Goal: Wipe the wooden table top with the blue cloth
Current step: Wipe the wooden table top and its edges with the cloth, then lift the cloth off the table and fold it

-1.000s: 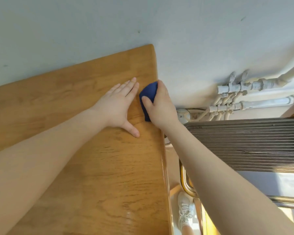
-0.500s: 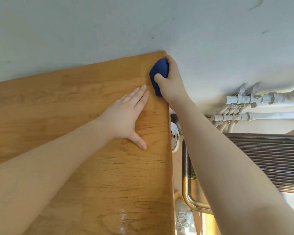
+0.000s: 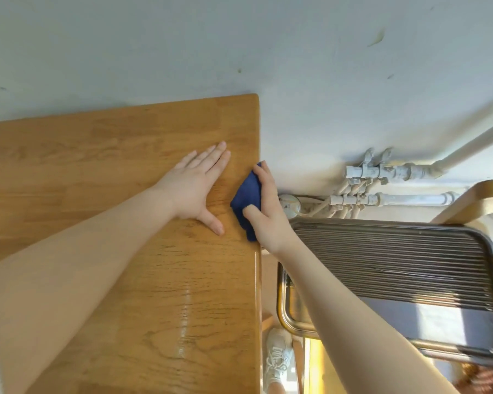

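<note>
The wooden table top (image 3: pixel 103 155) fills the left half of the view, its right edge running down the middle. My right hand (image 3: pixel 268 211) grips a folded blue cloth (image 3: pixel 248 197) and presses it on the table's right edge, about halfway down the visible edge. My left hand (image 3: pixel 197 186) lies flat on the wood just left of the cloth, fingers together and pointing toward the wall, thumb spread out.
A pale wall (image 3: pixel 239 44) backs the table. To the right stands a metal-framed chair with a ribbed seat (image 3: pixel 396 265). White pipes and valves (image 3: pixel 382 180) run along the wall's base. My white shoe (image 3: pixel 278 362) shows on the floor beside the table.
My right hand has slid the cloth back along the table's right edge, from the far corner toward me. My left hand has stayed flat on the wood.
</note>
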Demonstrator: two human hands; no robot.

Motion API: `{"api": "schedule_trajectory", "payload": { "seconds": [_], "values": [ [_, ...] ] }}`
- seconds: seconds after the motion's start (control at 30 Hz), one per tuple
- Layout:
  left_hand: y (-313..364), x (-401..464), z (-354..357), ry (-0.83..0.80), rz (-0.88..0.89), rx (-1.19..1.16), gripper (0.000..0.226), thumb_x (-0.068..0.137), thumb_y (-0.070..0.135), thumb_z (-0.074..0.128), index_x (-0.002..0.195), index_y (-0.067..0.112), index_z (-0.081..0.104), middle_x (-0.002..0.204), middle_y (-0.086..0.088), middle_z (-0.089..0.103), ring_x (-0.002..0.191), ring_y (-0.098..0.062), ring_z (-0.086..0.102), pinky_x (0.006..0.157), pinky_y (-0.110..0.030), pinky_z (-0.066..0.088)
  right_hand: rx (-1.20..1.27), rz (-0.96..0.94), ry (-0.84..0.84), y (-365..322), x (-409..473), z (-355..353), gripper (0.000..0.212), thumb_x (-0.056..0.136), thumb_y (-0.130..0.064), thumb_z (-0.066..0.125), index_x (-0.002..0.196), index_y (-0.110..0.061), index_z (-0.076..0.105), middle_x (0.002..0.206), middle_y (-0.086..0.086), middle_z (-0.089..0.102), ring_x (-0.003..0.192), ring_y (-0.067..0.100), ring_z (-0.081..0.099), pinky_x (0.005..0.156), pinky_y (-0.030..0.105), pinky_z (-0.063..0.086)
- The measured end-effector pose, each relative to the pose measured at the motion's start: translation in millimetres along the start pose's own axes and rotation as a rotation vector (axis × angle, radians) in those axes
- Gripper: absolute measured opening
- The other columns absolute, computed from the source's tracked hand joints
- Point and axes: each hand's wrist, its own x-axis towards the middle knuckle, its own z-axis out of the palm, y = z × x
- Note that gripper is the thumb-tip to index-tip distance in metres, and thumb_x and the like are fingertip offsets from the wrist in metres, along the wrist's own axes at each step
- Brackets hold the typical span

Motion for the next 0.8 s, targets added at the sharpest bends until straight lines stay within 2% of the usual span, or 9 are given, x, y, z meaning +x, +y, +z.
{"api": "schedule_trajectory", "payload": {
  "seconds": [0.07,0.13,0.2,0.23,0.27,0.33,0.4,0.67,0.8],
  "values": [
    [2.7,-3.4,-0.2,0.037,-0.03,0.032,0.144,0.046,0.082,0.062,0.146,0.019,-0.021,0.151,-0.003,-0.033,0.141,-0.016,-0.025,0.112,-0.035,-0.016,0.078,0.036,0.023,-5.5,20.0,-5.4,0.067,0.082,-0.007,0.039,0.144,-0.013,0.016,0.144,-0.003,0.025,0.134,0.009,0.024,0.112,0.024,0.02],
    [7.8,-10.6,1.7,0.102,-0.089,0.017,0.138,0.049,0.079,0.063,0.145,0.027,-0.021,0.15,-0.005,-0.036,0.14,-0.021,-0.027,0.113,-0.039,-0.015,0.011,0.023,0.073,-11.3,40.2,-7.4,0.059,0.078,-0.013,0.04,0.136,-0.011,0.029,0.131,-0.001,0.038,0.122,0.013,0.037,0.109,0.033,0.029],
    [16.7,-26.0,7.3,0.161,-0.169,-0.021,0.131,0.056,0.074,0.066,0.145,0.031,-0.02,0.15,-0.007,-0.036,0.141,-0.026,-0.025,0.114,-0.042,-0.011,-0.094,0.03,0.12,-9.0,43.7,-2.1,0.059,0.07,-0.021,0.038,0.126,-0.005,0.035,0.124,0.004,0.044,0.116,0.019,0.041,0.106,0.047,0.033],
    [21.7,-35.4,12.5,0.196,-0.198,-0.04,0.126,0.061,0.07,0.066,0.146,0.031,-0.019,0.151,-0.008,-0.034,0.142,-0.027,-0.022,0.115,-0.042,-0.009,-0.147,0.037,0.114,-7.0,36.4,2.4,0.061,0.071,-0.022,0.038,0.129,-0.003,0.033,0.127,0.005,0.042,0.118,0.02,0.039,0.108,0.05,0.03],
    [26.9,-44.3,18.0,0.231,-0.21,-0.06,0.119,0.068,0.065,0.065,0.147,0.03,-0.016,0.152,-0.008,-0.031,0.143,-0.027,-0.019,0.115,-0.041,-0.006,-0.193,0.043,0.094,-5.5,23.8,6.4,0.064,0.076,-0.018,0.039,0.137,-0.003,0.027,0.136,0.006,0.036,0.127,0.019,0.032,0.114,0.047,0.021],
    [35.4,-60.5,25.4,0.269,-0.212,-0.126,0.106,0.078,0.056,0.064,0.149,0.029,-0.01,0.154,-0.007,-0.026,0.145,-0.025,-0.013,0.116,-0.04,-0.001,-0.287,0.055,0.059,-1.2,-11.4,13.6,0.069,0.087,-0.006,0.039,0.147,-0.007,0.005,0.155,0.009,0.008,0.143,0.018,0.005,0.116,0.031,0.002],
    [40.1,-74.4,29.7,0.26,-0.199,-0.192,0.101,0.081,0.05,0.064,0.15,0.029,-0.006,0.155,-0.006,-0.024,0.145,-0.025,-0.011,0.116,-0.039,0.002,-0.346,0.048,0.049,4.9,-46.7,22.3,0.07,0.09,-0.002,0.038,0.147,-0.008,-0.002,0.157,0.008,-0.006,0.143,0.016,-0.006,0.112,0.021,-0.002],
    [53.2,-152.7,65.5,0.27,-0.106,-0.287,0.087,0.088,0.043,0.057,0.15,0.026,-0.001,0.156,-0.004,-0.02,0.145,-0.023,-0.009,0.116,-0.04,0.004,-0.423,0.129,0.05,10.6,-173.4,60.3,0.072,0.09,-0.002,0.04,0.147,-0.01,-0.003,0.157,0.004,-0.009,0.143,0.013,-0.008,0.109,0.018,-0.002],
    [62.1,-206.8,93.3,0.27,-0.004,-0.403,0.075,0.092,0.038,0.053,0.151,0.026,0.007,0.158,0.0,-0.013,0.145,-0.021,-0.005,0.116,-0.042,0.008,-0.46,0.222,0.108,4.3,-229.4,80.7,0.066,0.09,-0.002,0.041,0.146,-0.008,0.007,0.153,0.006,0.014,0.14,0.025,0.016,0.105,0.023,0.015]
  ]
}}
